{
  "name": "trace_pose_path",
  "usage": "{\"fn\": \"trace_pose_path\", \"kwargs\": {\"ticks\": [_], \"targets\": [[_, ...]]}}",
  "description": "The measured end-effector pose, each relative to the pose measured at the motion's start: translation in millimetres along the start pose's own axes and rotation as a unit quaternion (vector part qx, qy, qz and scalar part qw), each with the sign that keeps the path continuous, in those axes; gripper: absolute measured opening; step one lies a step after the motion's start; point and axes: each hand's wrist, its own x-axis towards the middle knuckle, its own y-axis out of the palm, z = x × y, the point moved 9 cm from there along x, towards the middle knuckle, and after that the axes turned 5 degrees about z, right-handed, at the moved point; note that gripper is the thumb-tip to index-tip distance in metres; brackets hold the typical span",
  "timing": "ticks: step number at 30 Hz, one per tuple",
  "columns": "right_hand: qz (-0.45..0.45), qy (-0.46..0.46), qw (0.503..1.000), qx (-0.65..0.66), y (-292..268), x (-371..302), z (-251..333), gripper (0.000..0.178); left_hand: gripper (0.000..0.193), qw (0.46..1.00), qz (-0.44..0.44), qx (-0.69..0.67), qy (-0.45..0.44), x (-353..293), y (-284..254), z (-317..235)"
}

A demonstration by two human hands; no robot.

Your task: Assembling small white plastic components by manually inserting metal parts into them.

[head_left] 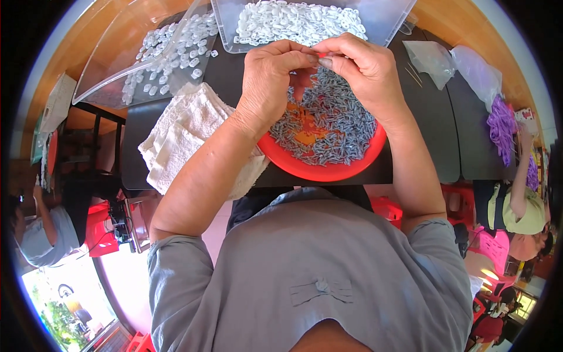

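My left hand [271, 79] and right hand [360, 70] are meeting fingertip to fingertip, pinching closed on a small part [322, 56] (too tiny to identify) held between them. Directly beneath, the red bowl [319, 170] is holding a heap of small grey pieces [334, 126]. A white towel [187, 132] is lying to my left; a clear tray [390, 20] of white pieces [293, 23] is sitting beyond my fingers.

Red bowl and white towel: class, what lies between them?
In the head view, the left forearm crosses between the red bowl and the white towel.
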Motion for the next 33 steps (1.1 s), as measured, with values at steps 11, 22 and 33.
{"fn": "trace_pose_path", "kwargs": {"ticks": [11,22,33], "targets": [[-0.019,0.216,0.955,0.205,7.1,-12.0,-42.1,0.011,0.014,0.998,-0.008,-0.062,0.013,1.8,-0.5,0.5],[-0.012,0.215,0.962,0.17,17.2,-12.0,-37.2,0.013,0.014,1.0,-0.008,-0.026,-0.008,2.4,-4.1,8.1],[-0.017,0.104,0.994,0.008,13.3,-7.8,-27.6,0.01,0.015,0.999,-0.033,-0.011,0.004,0.0,-5.1,4.2]]}}
